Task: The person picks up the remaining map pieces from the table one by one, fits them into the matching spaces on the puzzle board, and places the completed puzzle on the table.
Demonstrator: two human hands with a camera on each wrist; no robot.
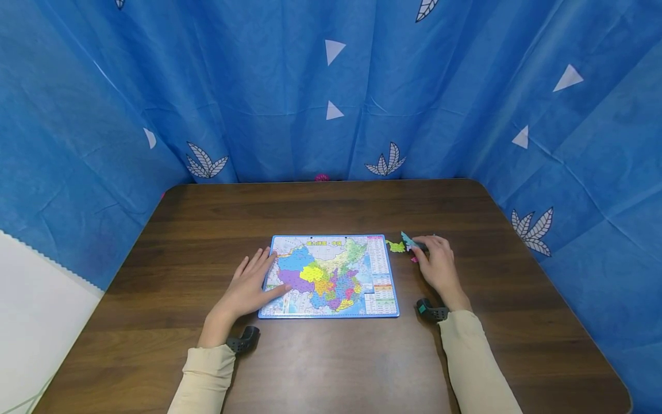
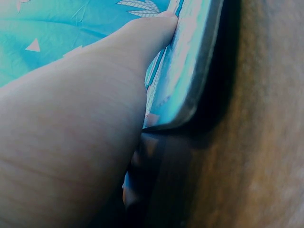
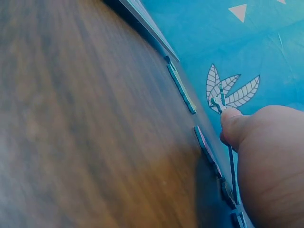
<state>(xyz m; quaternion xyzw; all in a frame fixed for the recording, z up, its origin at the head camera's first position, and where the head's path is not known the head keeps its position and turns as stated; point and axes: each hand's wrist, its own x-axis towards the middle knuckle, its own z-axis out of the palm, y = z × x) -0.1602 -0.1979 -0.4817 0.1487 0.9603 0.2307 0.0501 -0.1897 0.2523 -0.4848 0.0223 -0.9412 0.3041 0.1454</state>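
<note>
A map puzzle board (image 1: 331,316) with a blue rim and many coloured regions lies flat on the table. My left hand (image 1: 247,290) rests on its left edge with the fingers spread and the thumb reaching over the map. To the right of the board, my right hand (image 1: 439,265) pinches a light blue puzzle piece (image 1: 407,240) between thumb and fingers, tilted up on edge. The right wrist view shows the thumb against this thin piece (image 3: 232,166). A yellow-green puzzle piece (image 1: 396,246) lies between board and right hand. A small pink piece (image 1: 414,259) is partly visible by the fingers.
The brown wooden table (image 1: 331,368) has a far edge close to a blue curtain (image 1: 279,86). Further thin pieces (image 3: 228,191) lie on the table under the right hand, largely hidden from the head view. A white surface (image 1: 36,328) stands at the left.
</note>
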